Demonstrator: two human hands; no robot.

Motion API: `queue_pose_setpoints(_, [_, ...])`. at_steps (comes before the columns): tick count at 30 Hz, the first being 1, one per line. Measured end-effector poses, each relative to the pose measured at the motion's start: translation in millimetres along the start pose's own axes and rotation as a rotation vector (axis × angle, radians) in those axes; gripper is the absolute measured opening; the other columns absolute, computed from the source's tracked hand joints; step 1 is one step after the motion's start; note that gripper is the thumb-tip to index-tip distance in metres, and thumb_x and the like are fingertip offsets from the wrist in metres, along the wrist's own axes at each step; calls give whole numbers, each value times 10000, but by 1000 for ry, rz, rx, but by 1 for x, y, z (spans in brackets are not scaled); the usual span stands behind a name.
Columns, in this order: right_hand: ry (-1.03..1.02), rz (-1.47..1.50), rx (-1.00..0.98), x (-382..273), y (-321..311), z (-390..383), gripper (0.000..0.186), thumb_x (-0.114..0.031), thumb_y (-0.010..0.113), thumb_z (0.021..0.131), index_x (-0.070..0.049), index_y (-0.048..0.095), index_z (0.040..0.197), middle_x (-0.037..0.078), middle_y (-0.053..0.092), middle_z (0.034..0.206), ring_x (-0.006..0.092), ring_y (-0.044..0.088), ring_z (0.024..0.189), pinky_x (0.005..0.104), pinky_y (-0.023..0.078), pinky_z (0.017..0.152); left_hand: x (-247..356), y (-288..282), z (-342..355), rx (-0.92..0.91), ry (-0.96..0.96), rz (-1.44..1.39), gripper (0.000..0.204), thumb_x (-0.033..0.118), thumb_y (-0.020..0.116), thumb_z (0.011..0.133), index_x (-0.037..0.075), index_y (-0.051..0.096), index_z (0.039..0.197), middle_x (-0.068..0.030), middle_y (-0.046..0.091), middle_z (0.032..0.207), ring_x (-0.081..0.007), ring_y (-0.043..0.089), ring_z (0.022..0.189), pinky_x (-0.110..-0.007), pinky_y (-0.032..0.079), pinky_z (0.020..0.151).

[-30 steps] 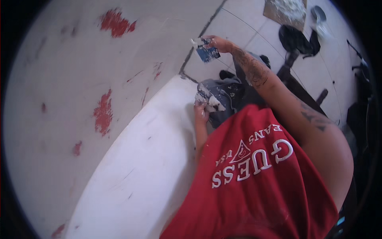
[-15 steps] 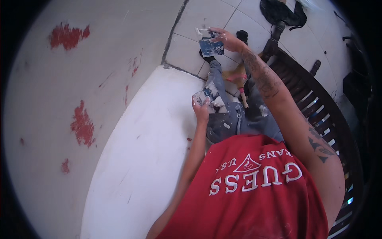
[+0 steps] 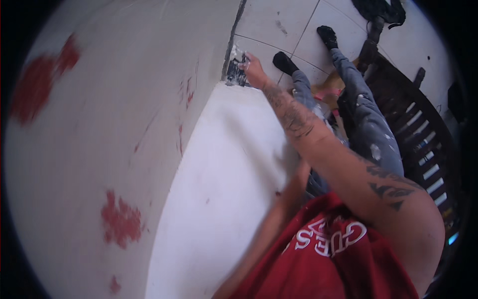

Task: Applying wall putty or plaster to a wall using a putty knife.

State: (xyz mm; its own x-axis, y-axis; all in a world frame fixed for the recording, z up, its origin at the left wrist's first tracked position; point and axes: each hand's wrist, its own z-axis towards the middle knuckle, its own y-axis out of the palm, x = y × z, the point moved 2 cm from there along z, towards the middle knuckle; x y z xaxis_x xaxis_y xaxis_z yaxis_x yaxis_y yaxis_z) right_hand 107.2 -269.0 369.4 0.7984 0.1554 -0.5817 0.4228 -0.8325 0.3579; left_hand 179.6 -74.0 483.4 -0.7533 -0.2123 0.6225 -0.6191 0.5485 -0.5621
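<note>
My right hand [image 3: 254, 70] holds a dark scraper [image 3: 235, 67], smeared with white putty, at the edge of the grey wall [image 3: 164, 99], just above the top end of a white painted strip [image 3: 209, 184]. The wall has red patches and scratches. My left forearm [image 3: 269, 229] runs up along the white strip and passes behind my right forearm, which hides my left hand and whatever it holds.
My legs in putty-marked grey trousers [image 3: 378, 139] and black socks are on a tiled floor [image 3: 271, 20]. A dark slatted wooden piece of furniture [image 3: 418, 149] is on the right, with a yellow and pink object [image 3: 323, 89] behind my legs and a black item [image 3: 378, 10] at top right.
My right hand has moved left and down with the scraper to the wall edge. My left hand, seen earlier holding a putty-covered scraper, has become hidden behind my right arm.
</note>
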Motion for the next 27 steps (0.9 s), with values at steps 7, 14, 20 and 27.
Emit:
queue_pose_setpoints(7, [-2,137,34,59,24,39,369,93,427,670,12,452,1030,48,482,806,109,442,694,231,380,606,4,26,12,-82,7,102,541,155,549,727,-26,285,1164,-221,431,1099,-353,443,1002,-381,361,838])
queue_pose_setpoints(14, [-125,-22,63,46,42,50,372,89,429,690,12,435,1053,48,486,824,112,445,707,226,378,633,16,24,13,-98,-10,130,547,178,547,732,-21,285,1168,-220,427,1105,-360,443,997,-385,365,831])
queue_pose_setpoints(20, [-55,-109,80,31,50,45,401,86,447,674,38,406,1070,132,501,914,197,472,828,260,373,744,25,26,15,-109,-10,114,552,198,545,735,-17,285,1171,-219,423,1110,-366,443,992,-389,367,824])
queue_pose_setpoints(27, [-214,-379,224,32,72,42,520,7,511,597,51,350,1089,213,447,973,352,451,897,362,377,780,31,31,14,-111,-22,84,558,221,543,739,-12,285,1176,-217,418,1116,-373,443,987,-394,371,817])
